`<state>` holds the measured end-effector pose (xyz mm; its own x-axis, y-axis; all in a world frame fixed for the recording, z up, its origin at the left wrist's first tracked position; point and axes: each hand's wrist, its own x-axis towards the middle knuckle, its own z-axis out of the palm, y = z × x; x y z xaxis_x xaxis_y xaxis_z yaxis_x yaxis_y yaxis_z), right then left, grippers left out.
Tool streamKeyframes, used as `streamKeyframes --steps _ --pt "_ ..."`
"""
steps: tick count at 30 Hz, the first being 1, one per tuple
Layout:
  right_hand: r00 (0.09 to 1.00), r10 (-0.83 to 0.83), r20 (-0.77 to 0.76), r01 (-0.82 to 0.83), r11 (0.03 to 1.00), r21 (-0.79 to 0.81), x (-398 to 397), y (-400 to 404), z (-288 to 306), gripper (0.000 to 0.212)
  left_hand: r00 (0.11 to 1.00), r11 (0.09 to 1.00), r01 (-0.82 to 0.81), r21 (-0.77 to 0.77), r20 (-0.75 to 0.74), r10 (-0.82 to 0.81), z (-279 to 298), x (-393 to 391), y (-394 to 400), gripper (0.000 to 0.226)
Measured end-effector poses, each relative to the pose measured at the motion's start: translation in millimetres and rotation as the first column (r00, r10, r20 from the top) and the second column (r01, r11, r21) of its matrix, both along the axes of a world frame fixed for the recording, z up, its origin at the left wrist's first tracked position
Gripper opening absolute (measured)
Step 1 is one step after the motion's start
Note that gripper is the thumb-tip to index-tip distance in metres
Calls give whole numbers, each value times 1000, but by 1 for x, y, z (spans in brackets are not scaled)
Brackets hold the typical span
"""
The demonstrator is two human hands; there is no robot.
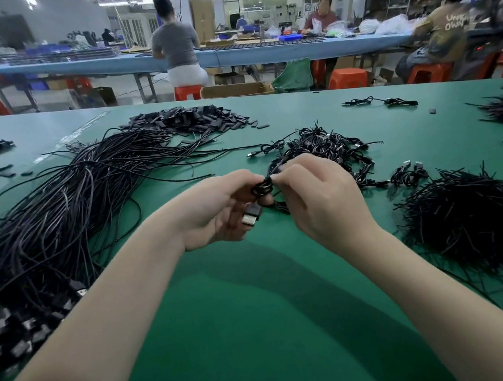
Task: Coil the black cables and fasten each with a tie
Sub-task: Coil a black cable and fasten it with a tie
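Coiled cable (263, 186) pinched by left hand (214, 209) and right hand (317, 198); shirt (453, 27) reads "UN… OWN…".

Green table (261, 331) | loose black cables (56, 208) heaped at left | black ties (476, 223) piled at right | coiled cables (327, 146) gathered centre | flat black tabs (190, 118) stacked behind

white lettering on back of seated person's olive shirt (453, 27), far right, partly cut off, reads "unk" over "own", remainder unreadable
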<state>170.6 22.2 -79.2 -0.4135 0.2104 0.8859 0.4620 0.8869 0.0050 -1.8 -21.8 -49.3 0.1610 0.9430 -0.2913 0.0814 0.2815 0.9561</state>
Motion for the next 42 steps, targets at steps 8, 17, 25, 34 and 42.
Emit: streamKeyframes --steps 8,17,25,34,42 --pt "980 74 -182 -132 936 -327 -3 1 0 2 991 953 24 303 116 -62 4 -5 0 30" --pt "952 94 -293 -293 568 -769 -10 3 0 11 961 826 0 563 -227 155 1 -4 -1 65" --pt "999 22 -36 -35 918 -395 -7 -3 -3 8 968 889 -109 445 -155 196 -2 2 1 38" --pt "999 -43 26 42 998 44 5 3 -2 12 994 997 78 -4 -74 -78 -2 6 -3 31" --pt "996 -52 68 44 992 115 0 1 -8 19 953 992 37 118 -304 0 -3 11 -4 43"
